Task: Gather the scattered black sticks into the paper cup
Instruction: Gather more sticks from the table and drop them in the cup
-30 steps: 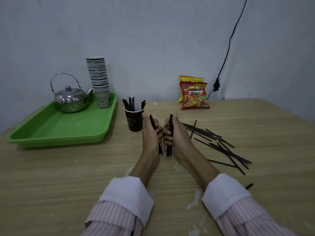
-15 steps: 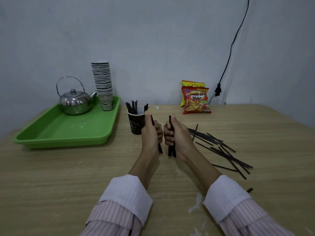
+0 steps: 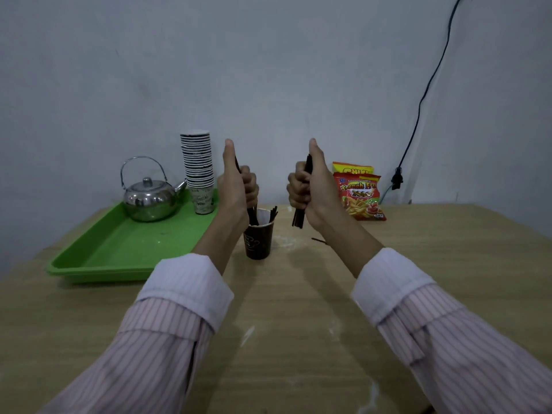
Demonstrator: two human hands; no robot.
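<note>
Gripping black sticks (image 3: 252, 216) upright, left hand (image 3: 236, 189) directly above paper cup (image 3: 258, 242), stick ends inside its rim. Right hand (image 3: 313, 189) fisted round second stick bundle (image 3: 298, 218), just right of cup, above surface (image 3: 298, 294).

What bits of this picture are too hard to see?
Head view:
- number of black sticks in the left hand: fingers cover them
- bottom inside the dark paper cup: its wall hides it
- yellow snack bag: red snack bag covers most
- print on the stacked white cups: too small
</note>
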